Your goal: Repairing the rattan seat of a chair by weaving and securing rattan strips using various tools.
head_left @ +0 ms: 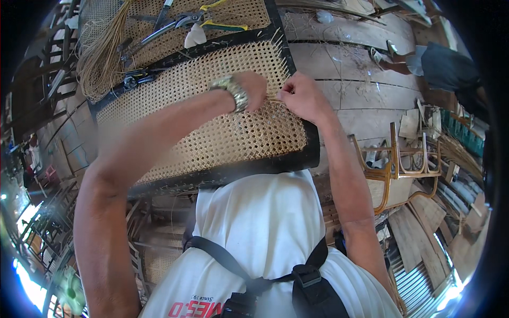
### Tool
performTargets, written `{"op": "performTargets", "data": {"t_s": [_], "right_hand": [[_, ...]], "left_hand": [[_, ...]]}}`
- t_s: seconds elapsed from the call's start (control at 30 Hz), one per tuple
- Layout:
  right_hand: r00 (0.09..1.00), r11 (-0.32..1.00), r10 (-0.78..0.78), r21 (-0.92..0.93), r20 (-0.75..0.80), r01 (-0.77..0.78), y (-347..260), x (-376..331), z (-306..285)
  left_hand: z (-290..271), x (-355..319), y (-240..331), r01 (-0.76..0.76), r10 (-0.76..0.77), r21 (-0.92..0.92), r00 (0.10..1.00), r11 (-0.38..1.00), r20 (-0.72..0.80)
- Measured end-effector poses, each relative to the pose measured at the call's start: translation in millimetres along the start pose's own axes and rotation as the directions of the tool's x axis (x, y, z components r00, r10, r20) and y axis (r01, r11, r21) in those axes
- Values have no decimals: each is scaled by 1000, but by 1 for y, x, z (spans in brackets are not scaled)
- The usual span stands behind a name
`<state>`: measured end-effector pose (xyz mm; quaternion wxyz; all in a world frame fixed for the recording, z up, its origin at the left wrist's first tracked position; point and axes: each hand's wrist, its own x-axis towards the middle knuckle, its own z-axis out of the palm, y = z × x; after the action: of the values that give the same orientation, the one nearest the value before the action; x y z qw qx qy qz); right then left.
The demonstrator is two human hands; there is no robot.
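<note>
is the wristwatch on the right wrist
No, the metal wristwatch sits on the left wrist, just behind the left hand, while the right hand has a bare wrist above the woven cane panel.

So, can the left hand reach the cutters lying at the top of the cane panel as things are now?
Probably yes. The left hand rests on the woven cane panel, and the cutters lie further up on it. Only open weave lies between them, nothing standing in the path.

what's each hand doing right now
left hand: fingers curled on the woven cane panel, grip hidden, cannot tell
right hand: pinched shut on a thin cane strand
</note>
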<state>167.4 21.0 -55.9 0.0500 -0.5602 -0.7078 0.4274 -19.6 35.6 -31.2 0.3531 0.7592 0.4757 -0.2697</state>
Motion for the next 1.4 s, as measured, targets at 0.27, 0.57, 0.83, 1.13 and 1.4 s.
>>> {"op": "performTargets", "data": {"t_s": [0.27,0.57,0.83,1.13,1.4], "right_hand": [[1000,998,-8,-60,-14,7,-20,-10,11],[976,984,-105,122,-192,130,-8,-8,24],[996,803,61,589,58,-84,-28,8,21],[972,942,222,240,82,-235,-10,11,14],[970,966,232,103,68,-238,-20,17,11]], "left_hand": [[18,-2,-21,81,-110,-496,993,865,-29],[-20,-54,-87,98,-127,-91,899,991,-419],[2,-29,-62,-15,-100,-360,949,933,-300],[-17,-17,-23,55,-55,40,998,998,16],[-1,-10,-10,21,-18,18,994,1000,-111]]}}
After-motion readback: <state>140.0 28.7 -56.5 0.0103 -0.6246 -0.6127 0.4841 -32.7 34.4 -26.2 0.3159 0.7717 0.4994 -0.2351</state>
